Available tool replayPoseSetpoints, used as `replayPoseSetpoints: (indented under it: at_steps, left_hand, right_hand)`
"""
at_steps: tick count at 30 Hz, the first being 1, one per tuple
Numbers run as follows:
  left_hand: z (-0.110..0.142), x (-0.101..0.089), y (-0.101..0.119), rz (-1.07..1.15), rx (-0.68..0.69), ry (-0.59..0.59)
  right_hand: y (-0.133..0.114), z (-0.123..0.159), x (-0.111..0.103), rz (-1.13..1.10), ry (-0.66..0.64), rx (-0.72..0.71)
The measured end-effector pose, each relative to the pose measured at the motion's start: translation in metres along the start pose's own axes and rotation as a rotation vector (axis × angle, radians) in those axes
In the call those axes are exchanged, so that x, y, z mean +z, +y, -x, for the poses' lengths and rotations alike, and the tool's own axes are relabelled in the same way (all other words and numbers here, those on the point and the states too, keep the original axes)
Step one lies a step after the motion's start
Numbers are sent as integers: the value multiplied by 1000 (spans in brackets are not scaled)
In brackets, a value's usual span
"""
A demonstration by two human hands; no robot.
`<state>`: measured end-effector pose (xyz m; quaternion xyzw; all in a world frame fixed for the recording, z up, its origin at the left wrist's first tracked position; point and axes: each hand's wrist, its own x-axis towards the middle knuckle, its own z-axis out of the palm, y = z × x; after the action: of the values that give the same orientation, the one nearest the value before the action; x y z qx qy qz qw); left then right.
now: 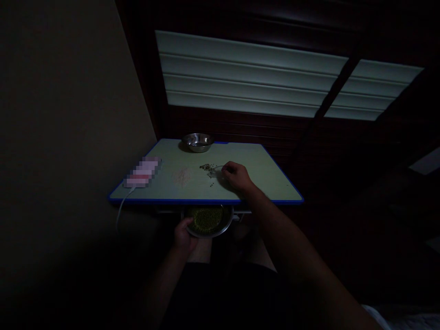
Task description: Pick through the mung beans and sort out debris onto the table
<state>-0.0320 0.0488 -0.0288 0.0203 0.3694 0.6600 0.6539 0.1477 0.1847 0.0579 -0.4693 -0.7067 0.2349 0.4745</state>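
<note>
My left hand (184, 236) is wrapped round the left rim of a metal bowl (225, 228), just below the table's front edge. Small green grains, like mung beans (207, 218), lie inside this bowl. Over the table, the fingers of my right hand (237, 175) are closed on a thin, pale spoon (217, 169). The spoon's tip touches or hovers beside a scatter of dark beans (206, 167); I cannot tell which. Left of these beans lies a patch of pale, whitish grains (183, 176).
A second metal bowl (197, 143) stands at the back of the pale table (254, 156), which has a blue edge. On the left lies a blurred pink phone-like object (142, 172) with a white cable (120, 208) hanging over the edge. A wall and dark slatted panels enclose the table.
</note>
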Motion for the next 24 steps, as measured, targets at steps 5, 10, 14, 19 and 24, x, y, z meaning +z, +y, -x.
replayPoseSetpoints:
  at_steps: [5, 10, 14, 19, 24]
  left_hand:
    - [-1, -2, 0, 0, -1, -44]
    - [-2, -4, -1, 6, 8, -43]
    - [-3, -5, -1, 2, 5, -42]
    - [-1, -2, 0, 4, -1, -22]
    - [3, 1, 0, -1, 51, -26]
  right_hand:
    - [-3, 0, -1, 36, -10, 7]
    - [-2, 0, -1, 43, 13, -8]
    - [1, 0, -1, 51, -36, -6]
    - [-2, 1, -1, 2, -34, 3]
    - [-3, 1, 0, -26, -42, 28]
